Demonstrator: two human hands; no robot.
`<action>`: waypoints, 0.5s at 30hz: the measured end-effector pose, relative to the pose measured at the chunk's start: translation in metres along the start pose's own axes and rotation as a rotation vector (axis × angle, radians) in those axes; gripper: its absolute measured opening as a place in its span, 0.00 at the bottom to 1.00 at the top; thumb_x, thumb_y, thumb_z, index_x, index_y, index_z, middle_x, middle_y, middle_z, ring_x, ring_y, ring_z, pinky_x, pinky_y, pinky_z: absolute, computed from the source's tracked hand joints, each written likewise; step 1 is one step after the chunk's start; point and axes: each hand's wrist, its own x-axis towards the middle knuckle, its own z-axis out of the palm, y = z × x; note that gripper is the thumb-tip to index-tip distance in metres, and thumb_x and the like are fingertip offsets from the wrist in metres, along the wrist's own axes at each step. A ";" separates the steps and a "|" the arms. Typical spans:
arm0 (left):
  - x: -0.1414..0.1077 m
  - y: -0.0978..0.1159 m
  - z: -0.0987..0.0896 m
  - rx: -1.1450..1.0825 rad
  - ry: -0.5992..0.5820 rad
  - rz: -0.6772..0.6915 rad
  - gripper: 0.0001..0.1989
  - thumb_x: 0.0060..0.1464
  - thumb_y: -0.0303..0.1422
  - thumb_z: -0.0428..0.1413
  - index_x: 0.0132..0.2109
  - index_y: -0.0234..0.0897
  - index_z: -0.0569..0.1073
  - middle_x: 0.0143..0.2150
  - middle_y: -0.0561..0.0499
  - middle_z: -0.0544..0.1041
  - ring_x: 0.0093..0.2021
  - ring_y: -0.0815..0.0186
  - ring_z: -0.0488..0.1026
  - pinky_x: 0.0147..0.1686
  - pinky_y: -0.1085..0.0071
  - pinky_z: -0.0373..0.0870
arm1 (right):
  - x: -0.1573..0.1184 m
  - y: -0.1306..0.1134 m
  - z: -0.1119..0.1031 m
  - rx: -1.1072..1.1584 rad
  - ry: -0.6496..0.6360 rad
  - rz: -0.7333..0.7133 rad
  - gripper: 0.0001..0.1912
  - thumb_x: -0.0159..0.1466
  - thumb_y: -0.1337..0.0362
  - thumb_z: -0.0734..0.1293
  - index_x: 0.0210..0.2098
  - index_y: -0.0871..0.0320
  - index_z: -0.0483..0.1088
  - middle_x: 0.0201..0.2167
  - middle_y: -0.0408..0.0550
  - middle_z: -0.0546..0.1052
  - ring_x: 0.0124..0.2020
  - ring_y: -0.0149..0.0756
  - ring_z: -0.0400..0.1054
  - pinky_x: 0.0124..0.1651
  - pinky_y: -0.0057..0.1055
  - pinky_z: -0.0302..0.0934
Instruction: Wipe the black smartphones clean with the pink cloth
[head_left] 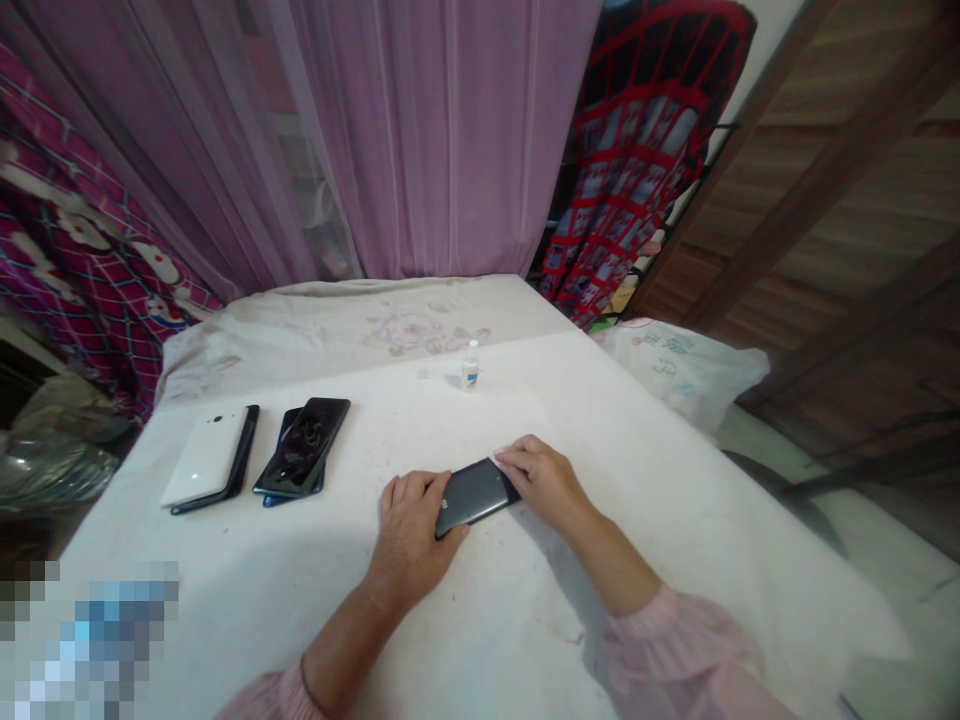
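Observation:
A dark smartphone (474, 497) lies back side up on the white-covered table, tilted across my view. My left hand (411, 525) grips its left end, with the thumb along the near edge and the fingers at the far side. At the phone's right end is my right hand (541, 478), its fingers pinched together over the upper corner. A small pale bit shows at those fingertips; I cannot tell what it is. Beyond the phone stands a small white bottle (470, 370) with a blue mark on its label.
On the left are two stacks of phones: a white phone (208, 455) over a dark one, and a black phone (306, 447) over a bluish one. A white plastic bag (675, 360) hangs by the table's right edge. Purple curtains (450, 140) hang behind the table (360, 620).

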 end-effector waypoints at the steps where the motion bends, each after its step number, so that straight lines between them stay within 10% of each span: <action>1: 0.000 0.000 0.000 0.002 0.002 0.001 0.26 0.49 0.35 0.58 0.57 0.38 0.68 0.49 0.44 0.71 0.51 0.52 0.67 0.58 0.48 0.54 | 0.003 0.000 0.000 -0.007 0.001 0.010 0.10 0.65 0.64 0.63 0.40 0.52 0.78 0.36 0.45 0.75 0.37 0.31 0.69 0.42 0.26 0.62; 10: -0.001 0.002 0.001 0.007 0.026 -0.008 0.26 0.49 0.35 0.58 0.57 0.41 0.67 0.49 0.45 0.72 0.52 0.52 0.67 0.60 0.46 0.50 | -0.026 -0.012 -0.003 0.039 -0.028 -0.150 0.16 0.68 0.60 0.59 0.36 0.52 0.78 0.32 0.45 0.74 0.30 0.29 0.67 0.33 0.25 0.59; 15: 0.000 0.001 0.001 -0.001 0.027 -0.005 0.26 0.49 0.35 0.58 0.56 0.41 0.67 0.49 0.45 0.72 0.52 0.52 0.68 0.60 0.46 0.51 | -0.010 -0.008 -0.002 -0.002 -0.020 -0.006 0.13 0.67 0.62 0.61 0.37 0.50 0.78 0.33 0.43 0.74 0.34 0.30 0.69 0.38 0.25 0.61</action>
